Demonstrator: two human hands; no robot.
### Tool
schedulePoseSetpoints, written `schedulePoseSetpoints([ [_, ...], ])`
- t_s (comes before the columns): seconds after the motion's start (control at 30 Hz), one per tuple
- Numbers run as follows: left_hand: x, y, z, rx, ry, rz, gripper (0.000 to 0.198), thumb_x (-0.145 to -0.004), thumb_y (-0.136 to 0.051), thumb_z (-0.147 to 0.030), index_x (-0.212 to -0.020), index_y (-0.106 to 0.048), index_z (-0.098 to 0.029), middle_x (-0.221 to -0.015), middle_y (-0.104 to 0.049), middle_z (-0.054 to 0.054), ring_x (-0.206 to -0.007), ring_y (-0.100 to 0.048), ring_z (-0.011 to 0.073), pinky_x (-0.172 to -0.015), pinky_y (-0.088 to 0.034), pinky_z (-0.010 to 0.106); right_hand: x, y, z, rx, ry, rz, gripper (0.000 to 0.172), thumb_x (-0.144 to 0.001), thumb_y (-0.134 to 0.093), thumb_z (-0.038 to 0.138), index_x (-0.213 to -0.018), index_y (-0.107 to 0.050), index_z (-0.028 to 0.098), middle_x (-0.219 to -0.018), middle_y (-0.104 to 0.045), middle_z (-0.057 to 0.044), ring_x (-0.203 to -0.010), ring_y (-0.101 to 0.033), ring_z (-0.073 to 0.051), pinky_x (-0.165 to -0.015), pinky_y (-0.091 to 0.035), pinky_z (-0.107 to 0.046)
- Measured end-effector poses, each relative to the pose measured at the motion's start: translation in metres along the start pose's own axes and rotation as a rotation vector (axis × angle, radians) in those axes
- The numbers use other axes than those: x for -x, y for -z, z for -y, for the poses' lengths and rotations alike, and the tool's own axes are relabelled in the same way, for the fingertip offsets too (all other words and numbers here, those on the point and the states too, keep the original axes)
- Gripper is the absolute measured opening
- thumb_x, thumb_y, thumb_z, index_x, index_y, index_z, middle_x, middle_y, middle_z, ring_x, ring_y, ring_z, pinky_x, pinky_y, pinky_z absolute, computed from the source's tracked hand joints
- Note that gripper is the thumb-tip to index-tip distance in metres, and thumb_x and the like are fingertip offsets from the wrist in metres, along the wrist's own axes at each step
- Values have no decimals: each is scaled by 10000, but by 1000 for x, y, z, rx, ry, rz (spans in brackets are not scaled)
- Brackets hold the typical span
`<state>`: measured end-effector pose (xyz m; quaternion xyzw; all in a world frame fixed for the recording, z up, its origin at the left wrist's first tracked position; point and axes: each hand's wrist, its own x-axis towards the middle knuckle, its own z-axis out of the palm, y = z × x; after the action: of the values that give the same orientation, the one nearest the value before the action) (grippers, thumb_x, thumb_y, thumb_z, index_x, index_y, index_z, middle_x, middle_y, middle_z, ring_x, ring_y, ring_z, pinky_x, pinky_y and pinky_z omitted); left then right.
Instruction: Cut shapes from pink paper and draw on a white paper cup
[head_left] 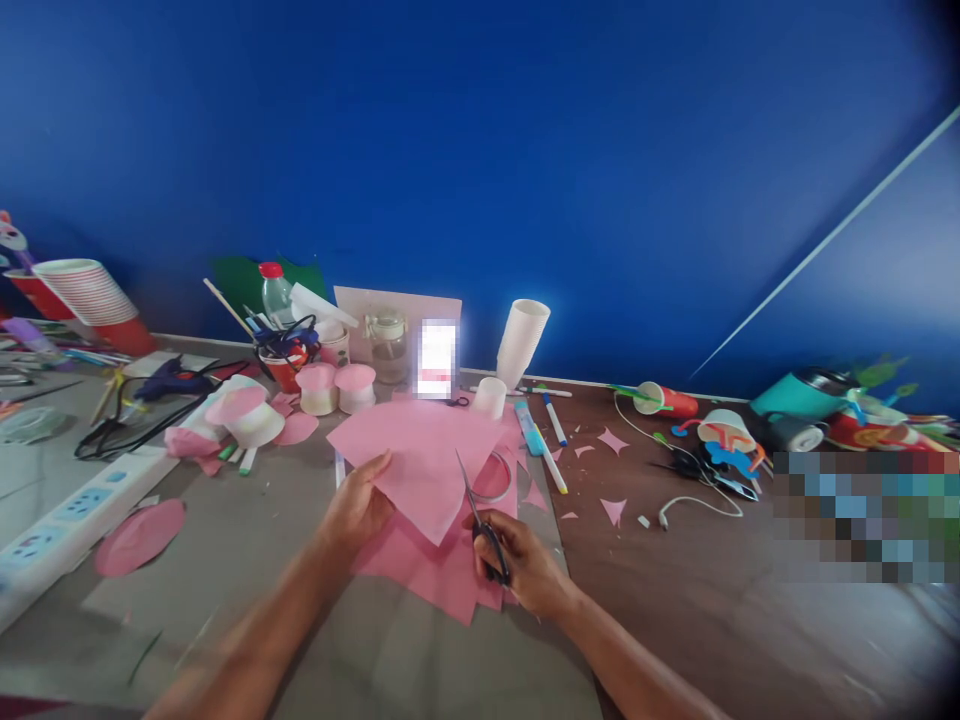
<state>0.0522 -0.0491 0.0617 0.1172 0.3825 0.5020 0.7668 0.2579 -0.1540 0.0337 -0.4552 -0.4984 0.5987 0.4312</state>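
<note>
My left hand (361, 505) pinches the left edge of a pink sheet of paper (420, 460), which has a curved upper side and a point at the bottom. In my right hand (525, 565) are black-handled scissors (491, 550), my fingers through the handles. Their blades point up and lie at the sheet's right side; whether they touch the paper I cannot tell. More pink paper (442, 575) lies in a stack underneath. A clear ring, perhaps a tape roll (493, 478), rests just right of the blades.
White paper cups (523, 340) lean at the wall. Pink-topped cups (355, 388) stand behind the sheet, left of a lit screen (437, 358). A power strip (64, 520) runs along the left. Markers (553, 465) and pink scraps (613, 512) lie on the right.
</note>
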Motion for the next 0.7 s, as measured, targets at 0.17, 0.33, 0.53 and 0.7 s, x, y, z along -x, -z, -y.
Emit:
schedulePoseSetpoints([
  [0.17, 0, 1, -4, 1, -5, -15, 250, -953, -559, -78, -1165, -687, -107, -798, -819, 76, -785, -809, 251, -782, -668, 328, 0, -1, -3, -24, -6, 1, 658, -778, -701, 790, -992, -627, 172, -566, -527, 57, -510, -479, -109, -524, -354, -248],
  [0.33, 0, -1, -6, 55, 13, 4, 322, -985, -508, -62, -1267, -658, -100, -813, -815, 66, -760, -799, 220, -807, -659, 314, 0, -1, -7, -19, -12, 5, 639, -782, -704, 775, -992, -619, 177, -556, -543, 56, -499, -476, -114, -528, -349, -260],
  [0.53, -5, 2, -4, 48, -16, 22, 388, -938, -589, -36, -1322, -641, -66, -871, -810, 86, -759, -792, 214, -832, -652, 324, 0, -1, -5, -10, -21, 5, 607, -775, -730, 743, -988, -644, 181, -569, -552, 55, -501, -475, -110, -523, -340, -260],
  [0.7, -1, -2, -4, 41, -8, 3, 387, -953, -506, -1, -1320, -622, -44, -847, -807, 90, -696, -784, 192, -769, -667, 309, 2, -2, 4, -6, -46, 16, 660, -737, -731, 792, -965, -627, 182, -585, -538, 53, -515, -492, -112, -511, -354, -250],
])
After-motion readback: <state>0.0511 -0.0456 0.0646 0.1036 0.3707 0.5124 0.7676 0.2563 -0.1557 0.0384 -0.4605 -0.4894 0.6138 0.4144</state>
